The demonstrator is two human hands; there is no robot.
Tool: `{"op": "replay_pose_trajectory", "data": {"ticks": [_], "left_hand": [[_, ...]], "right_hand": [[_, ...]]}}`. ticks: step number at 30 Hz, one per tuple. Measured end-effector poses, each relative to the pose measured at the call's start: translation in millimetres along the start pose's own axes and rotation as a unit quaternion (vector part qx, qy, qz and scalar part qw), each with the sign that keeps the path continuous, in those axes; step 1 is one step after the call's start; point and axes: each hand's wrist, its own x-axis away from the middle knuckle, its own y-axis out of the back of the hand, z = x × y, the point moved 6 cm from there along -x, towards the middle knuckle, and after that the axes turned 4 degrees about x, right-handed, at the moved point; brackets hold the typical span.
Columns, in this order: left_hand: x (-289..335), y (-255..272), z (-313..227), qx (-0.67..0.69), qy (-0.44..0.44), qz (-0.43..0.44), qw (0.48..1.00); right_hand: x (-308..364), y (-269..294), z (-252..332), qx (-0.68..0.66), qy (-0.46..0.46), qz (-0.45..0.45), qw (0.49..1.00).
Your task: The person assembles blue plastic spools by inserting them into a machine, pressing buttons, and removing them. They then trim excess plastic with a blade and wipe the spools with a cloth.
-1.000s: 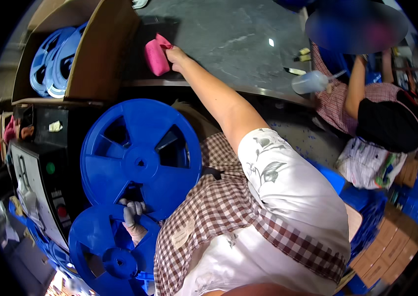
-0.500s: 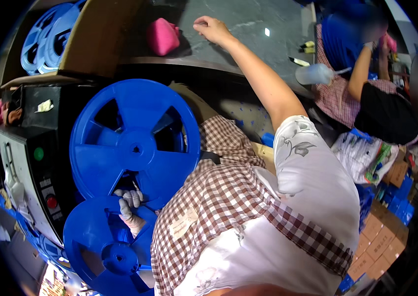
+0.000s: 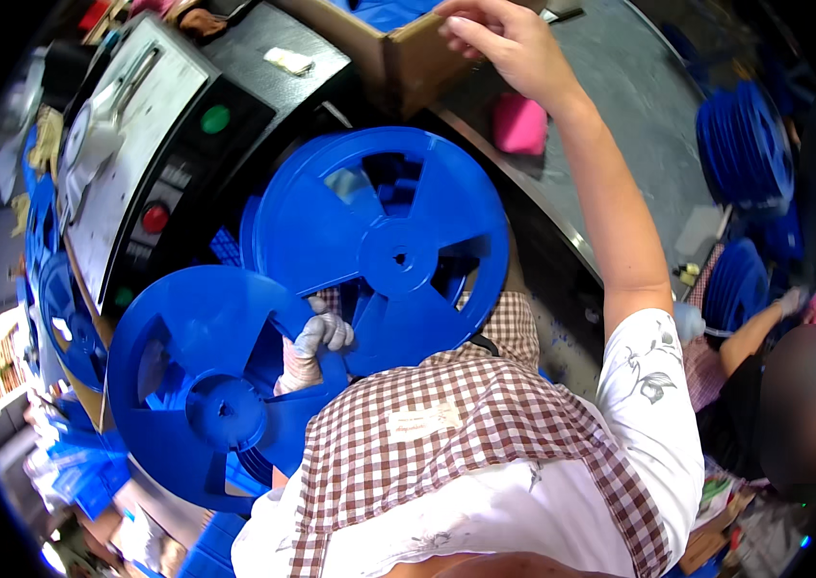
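My left hand (image 3: 319, 347), in a grey-white glove, comes through an opening of a blue plastic reel (image 3: 191, 328) and its fingers close round the reel's edge. That reel is tilted at my left side. A second large blue reel (image 3: 437, 265) stands in front of my checked apron, partly overlapped by the first, with more blue reel edges behind it. My bare right hand (image 3: 514, 48) is stretched far forward beside the cardboard box (image 3: 408, 58). Its fingers are loosely bent and apart from the thumb, and nothing shows in them.
A pink lump (image 3: 520, 125) lies on the dark worktop (image 3: 610, 96). To the left stands a machine (image 3: 167, 164) with a green and a red button. Stacked blue reels (image 3: 745, 144) stand at the far right, near a co-worker in a black top (image 3: 730, 414).
The view has turned, so the machine and box sit further right. My right hand has moved from over the worktop to the box. The held reel has swung up and forward in my left hand.
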Motion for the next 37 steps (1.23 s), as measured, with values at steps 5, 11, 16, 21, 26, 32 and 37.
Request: {"op": "replay_pose_trajectory", "data": {"ticks": [5, 11, 16, 21, 26, 32, 37], "left_hand": [[0, 17, 14, 0.071, -0.043, 0.082, 0.993], [-11, 4, 1, 0.087, -0.072, 0.143, 0.983], [-3, 14, 8, 0.067, -0.079, 0.113, 0.988], [-13, 25, 13, 0.101, -0.125, 0.228, 0.960], [-5, 7, 1, 0.035, -0.109, 0.122, 0.986], [-7, 30, 17, 0.013, -0.113, 0.248, 0.962], [-19, 20, 14, -0.043, -0.128, 0.356, 0.925]], "right_hand": [[-68, -120, 72, 0.305, 0.268, -0.011, 0.914], [-117, -152, 25, 0.262, 0.147, -0.077, 0.951], [-86, -108, 13, 0.066, 0.054, -0.012, 0.996], [4, -52, -5, -0.044, -0.132, 0.079, 0.987], [62, -33, -34, 0.156, -0.239, 0.077, 0.955], [77, -39, -60, 0.154, -0.312, 0.131, 0.928], [73, -38, -84, 0.195, -0.212, 0.131, 0.949]]}}
